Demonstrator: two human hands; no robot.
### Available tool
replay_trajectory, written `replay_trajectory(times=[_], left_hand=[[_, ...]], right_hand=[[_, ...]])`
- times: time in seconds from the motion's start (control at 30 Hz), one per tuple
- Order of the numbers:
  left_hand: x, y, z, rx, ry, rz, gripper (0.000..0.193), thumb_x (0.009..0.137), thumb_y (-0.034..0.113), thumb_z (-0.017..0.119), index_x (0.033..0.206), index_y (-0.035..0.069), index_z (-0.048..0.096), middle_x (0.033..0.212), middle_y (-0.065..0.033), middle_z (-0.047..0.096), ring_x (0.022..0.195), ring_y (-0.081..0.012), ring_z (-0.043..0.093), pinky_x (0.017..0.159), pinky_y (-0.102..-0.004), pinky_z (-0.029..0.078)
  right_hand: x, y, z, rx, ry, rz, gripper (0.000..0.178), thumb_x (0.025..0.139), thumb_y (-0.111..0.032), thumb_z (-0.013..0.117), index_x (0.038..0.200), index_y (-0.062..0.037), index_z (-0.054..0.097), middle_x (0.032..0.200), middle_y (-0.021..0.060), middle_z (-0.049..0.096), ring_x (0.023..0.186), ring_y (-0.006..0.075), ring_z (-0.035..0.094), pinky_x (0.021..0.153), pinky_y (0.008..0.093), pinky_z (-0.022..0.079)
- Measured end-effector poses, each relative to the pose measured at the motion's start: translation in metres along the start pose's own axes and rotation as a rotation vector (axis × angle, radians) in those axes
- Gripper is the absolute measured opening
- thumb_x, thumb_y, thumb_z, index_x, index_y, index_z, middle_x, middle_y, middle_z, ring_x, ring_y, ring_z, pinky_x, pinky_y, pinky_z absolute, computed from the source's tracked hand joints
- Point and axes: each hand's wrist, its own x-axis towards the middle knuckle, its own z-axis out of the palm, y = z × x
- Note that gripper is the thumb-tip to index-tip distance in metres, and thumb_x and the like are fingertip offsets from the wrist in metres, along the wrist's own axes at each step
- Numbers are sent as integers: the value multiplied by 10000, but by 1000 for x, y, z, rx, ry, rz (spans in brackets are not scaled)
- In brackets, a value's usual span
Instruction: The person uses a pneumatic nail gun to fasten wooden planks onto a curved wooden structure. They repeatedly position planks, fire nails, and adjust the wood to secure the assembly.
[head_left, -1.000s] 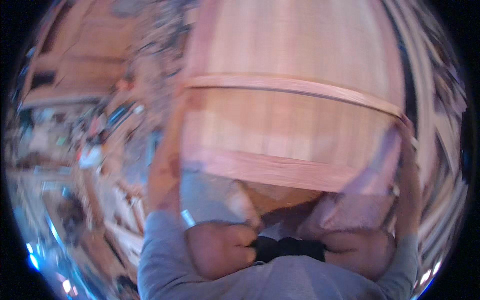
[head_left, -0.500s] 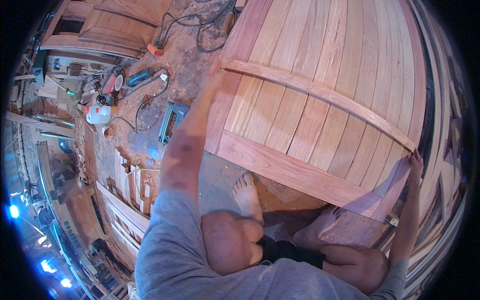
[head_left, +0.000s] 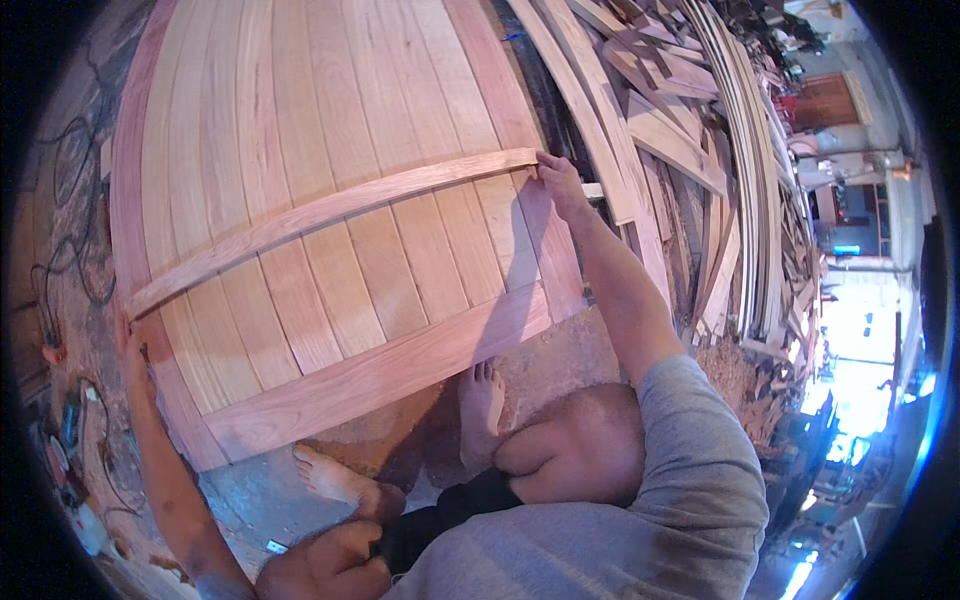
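Nearest to me I saw the grey sleeve (head_left: 690,500) and two bare knees, with both bare feet (head_left: 482,395) planted on the dusty floor (head_left: 250,490) just below the bottom rail (head_left: 380,375) of a large wooden door panel (head_left: 300,130) lying flat. The panel was made of long vertical boards, reddish along the edges and paler in the middle.

My left hand (head_left: 132,355) was out at the panel's left edge, where the lower end of a curved wooden strip (head_left: 330,212) met it. The fingers looked folded over the edge there, but I could not tell how firmly they gripped, as the hand sat close to the rim of the view.

Further up, my right hand (head_left: 560,180) was at the strip's other end, on the right side of the panel. Thumb and fingers were pinched closed on the tip of the strip, holding it down against the boards. The strip lay across the panel from lower left to upper right, resting on top of the boards.

Beyond the right hand lay a heap of timber offcuts (head_left: 700,150) beside the panel. On the left, black cables (head_left: 70,200) trailed over the floor, and a power tool (head_left: 70,425) lay near my left forearm.
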Motion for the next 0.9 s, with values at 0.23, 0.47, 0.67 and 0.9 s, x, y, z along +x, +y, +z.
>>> replay_trajectory(times=[0.23, 0.47, 0.67, 0.9], left_hand=[[-4, 2, -4, -45, 35, -20, 701, 993, 276, 651, 1615, 113, 373, 1654, -38, 396, 1430, -185, 429, 1144, -359, 331], [-11, 14, -1, -59, -11, -5, 746, 970, 246, 672, 1620, 78, 348, 1667, -77, 373, 1440, -192, 420, 1151, -339, 328], [-5, 3, 0, -200, -22, -90, 712, 956, 175, 656, 1597, 46, 373, 1553, -138, 509, 1332, -204, 536, 1096, -340, 439], [-15, 12, 18, 18, 18, -31, 757, 954, 139, 622, 1634, 76, 297, 1540, -30, 530, 1163, -118, 585, 933, -280, 483]], right_hand=[[-5, -13, 9, 396, 32, 89, 450, 966, -16, 527, 1407, 32, 600, 1213, 88, 700, 1035, 138, 643, 911, 281, 504], [-10, -13, 9, 484, -48, 7, 433, 988, -20, 506, 1406, 12, 611, 1182, 18, 712, 992, 92, 641, 890, 244, 497], [12, 34, -1, 250, 43, -63, 367, 935, -98, 576, 1267, 9, 689, 990, 48, 722, 875, 153, 655, 808, 305, 554], [42, 71, -23, 193, 18, 25, 419, 1026, -137, 580, 1424, -9, 596, 1097, 8, 718, 875, 100, 636, 770, 251, 509]])
